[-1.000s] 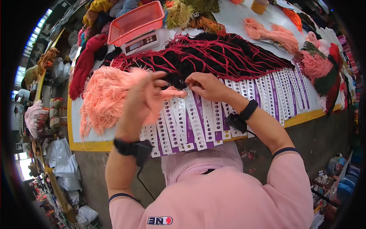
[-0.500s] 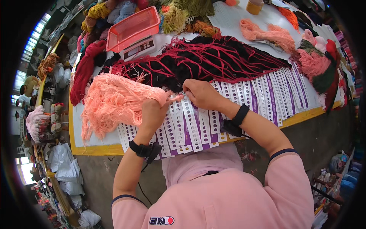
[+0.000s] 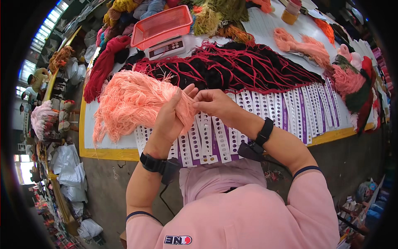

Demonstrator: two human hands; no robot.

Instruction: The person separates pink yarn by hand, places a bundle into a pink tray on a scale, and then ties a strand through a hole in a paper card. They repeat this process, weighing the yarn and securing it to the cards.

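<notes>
A thick bundle of peach yarn point(image 3: 134, 103) lies across the near left of the table. My left hand point(image 3: 169, 118) is around its right end, the yarn between thumb and fingers, with the fingertips showing beyond it. Close by, my right hand point(image 3: 219, 104) is closed in a pinch against the right edge of the bundle, on peach strands too fine to see clearly. White and purple strip cards point(image 3: 215, 137) with rows of round holes fan out beneath both hands. Just beyond my hands spreads a long heap of black yarn point(image 3: 236, 66) tied with crimson strands.
A coral plastic basket point(image 3: 161, 27) sits on a white scale point(image 3: 168, 49) at the back. Crimson yarn point(image 3: 105, 66) hangs over the table's left side. More peach yarn point(image 3: 302, 45) and a mixed yarn pile point(image 3: 352, 79) lie to the right. A yellow edge point(image 3: 107, 153) borders the table.
My left hand has turned, its fingers now reaching past the yarn end. My right hand has moved from the cards to the bundle's edge. The whole view has shifted slightly.
</notes>
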